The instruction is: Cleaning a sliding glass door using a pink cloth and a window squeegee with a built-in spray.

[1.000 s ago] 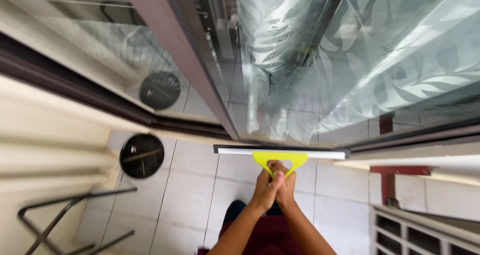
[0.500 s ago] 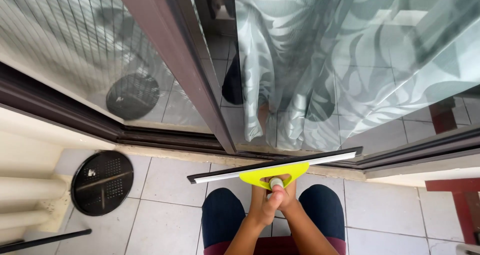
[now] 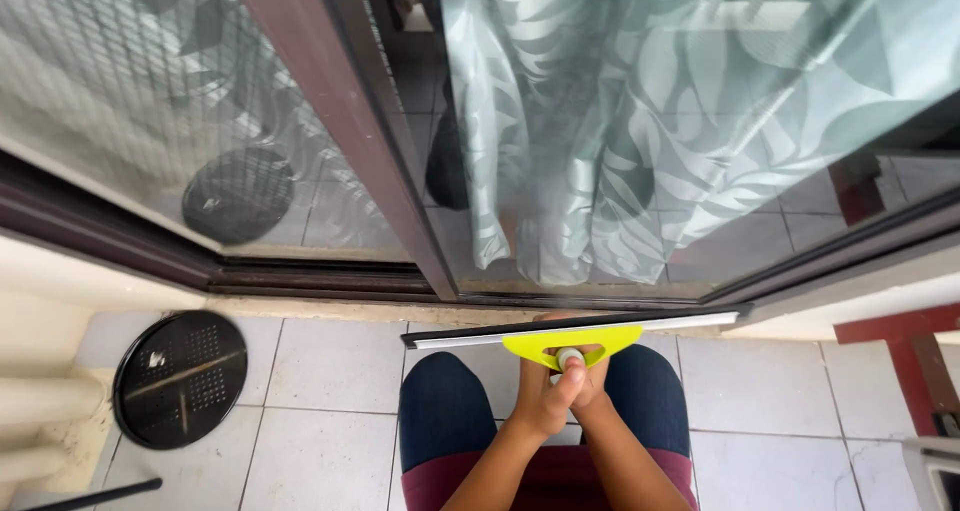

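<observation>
We look down at a glass sliding door (image 3: 640, 171) with a leaf-patterned curtain (image 3: 700, 101) behind it. Our squeegee (image 3: 575, 333), with a yellow head and a long black-and-white blade, sits at the very bottom of the pane, just above the dark door track (image 3: 330, 281), its blade slightly tilted with the right end higher.

To finish this stroke well, we judge the blade should stay flat against the glass, with even pressure along its whole length, and run right down to the frame so no strip of water is left at the bottom edge.

Our left hand (image 3: 545, 396) and right hand (image 3: 592, 383) are both closed tight around the squeegee's short handle, pressed together, thumbs near the grey handle end. Our knees in dark trousers show below. A round black perforated disc (image 3: 180, 376) lies on the tiled floor (image 3: 330, 371), well to the left.
</observation>
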